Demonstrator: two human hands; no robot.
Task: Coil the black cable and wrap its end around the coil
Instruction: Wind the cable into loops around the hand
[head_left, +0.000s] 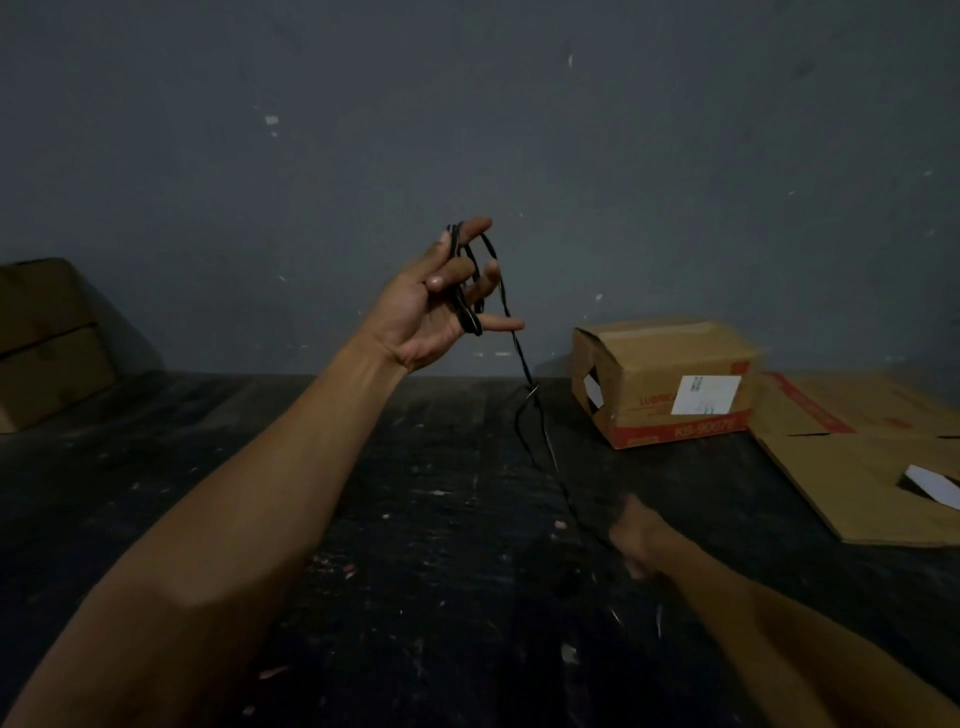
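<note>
My left hand (434, 306) is raised in front of the grey wall, palm up, fingers spread. Several loops of the thin black cable (464, 306) are wound around those fingers, and the thumb presses on the loops. From the coil a single strand of the cable runs down and to the right to my right hand (636, 535), which is low over the dark table, blurred, and appears to pinch the strand. A loose bend of cable hangs near the table's far edge.
A closed cardboard box (665, 379) with a white label stands at the right by the wall. Flattened cardboard (862, 467) lies further right. Another cardboard box (47, 338) sits at the far left. The dark table (415, 519) is scuffed.
</note>
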